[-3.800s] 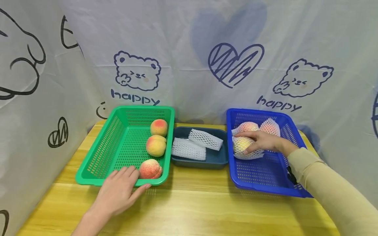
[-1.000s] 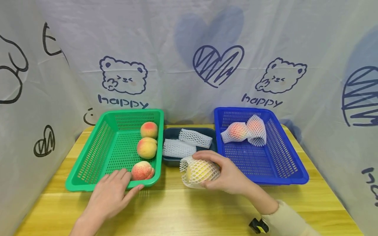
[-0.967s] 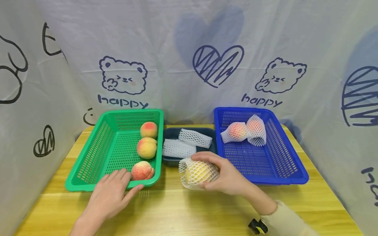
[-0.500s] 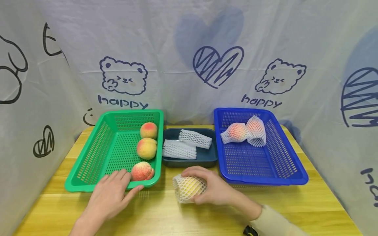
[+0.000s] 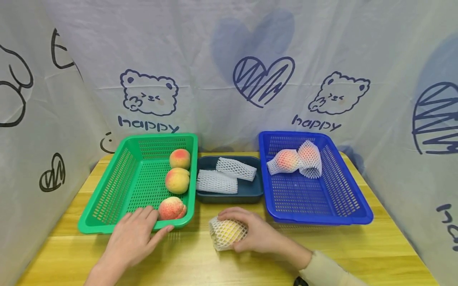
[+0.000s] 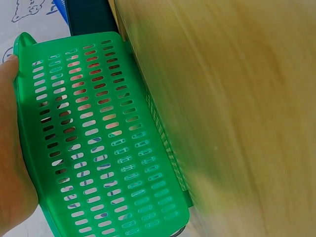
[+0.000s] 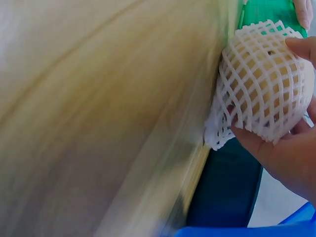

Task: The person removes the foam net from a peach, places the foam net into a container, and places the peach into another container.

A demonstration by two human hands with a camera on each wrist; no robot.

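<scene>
My right hand (image 5: 255,234) holds a yellow peach (image 5: 229,231) in a white foam net sleeve low over the table in front of the dark tray. In the right wrist view, fingers and thumb clasp the netted peach (image 7: 266,81) from both sides, and loose net hangs off one end. At the front rim of the green basket (image 5: 89,228), my left hand (image 5: 134,238) has its fingers bent over the edge and its thumb along the outside. Bare peaches line that basket's right side: a red one (image 5: 172,208) by my fingers, a yellow one (image 5: 177,180) and another (image 5: 180,159) behind.
Between the baskets stands a dark tray (image 5: 247,197) with two flat foam nets (image 5: 217,182). The blue basket (image 5: 318,218) on the right contains two peaches in nets, one (image 5: 287,160) touching the other (image 5: 309,157). A printed white curtain (image 5: 211,103) hangs behind.
My right hand has taken the netted yellow peach out of the blue basket and carried it left, then lowered it toward the table front. The left hand keeps its place on the green rim.
</scene>
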